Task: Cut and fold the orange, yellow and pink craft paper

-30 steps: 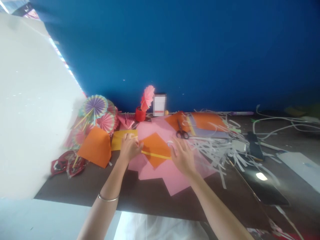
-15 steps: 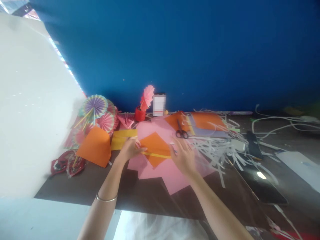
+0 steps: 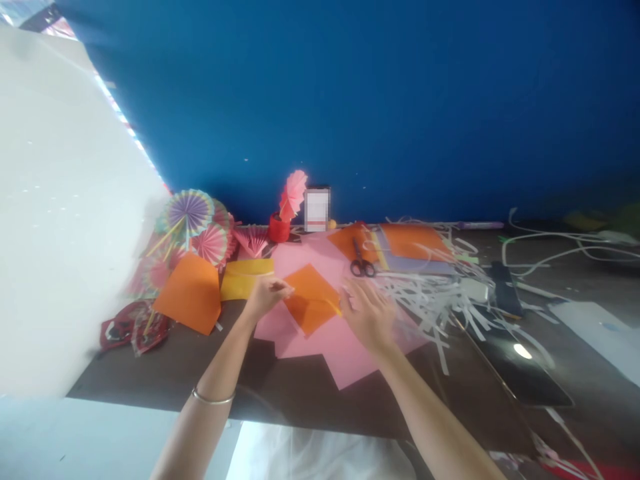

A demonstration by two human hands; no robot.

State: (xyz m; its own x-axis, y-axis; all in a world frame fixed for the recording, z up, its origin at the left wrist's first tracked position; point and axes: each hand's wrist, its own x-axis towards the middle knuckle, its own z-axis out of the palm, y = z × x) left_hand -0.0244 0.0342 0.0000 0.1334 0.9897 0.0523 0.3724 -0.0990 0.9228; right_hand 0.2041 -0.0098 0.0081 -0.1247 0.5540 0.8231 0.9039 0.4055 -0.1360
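An orange paper sheet (image 3: 307, 313) lies cornerwise on overlapping pink sheets (image 3: 345, 360). My left hand (image 3: 267, 297), with a metal bangle at its wrist, hovers at the orange sheet's left corner. Its fingers are pinched together, and whatever is between them is too small to make out. At the right corner, my right hand (image 3: 367, 313) has its thumb and fingers on a thin yellow paper strip (image 3: 336, 307), of which only a short piece shows clearly. Black-handled scissors (image 3: 363, 268) lie just beyond the right hand.
Folded paper fans (image 3: 187, 213) and another orange sheet (image 3: 193, 293) are on the left. Beside the left hand is yellow paper (image 3: 245, 279). White paper strips (image 3: 425, 297) and a dark phone (image 3: 525, 367) lie on the right. Behind stands a red holder (image 3: 279, 228).
The yellow strip stretched between both hands across the orange sheet; now it shows only by my right hand. My left hand has risen slightly and closed its fingers. The right hand barely moved.
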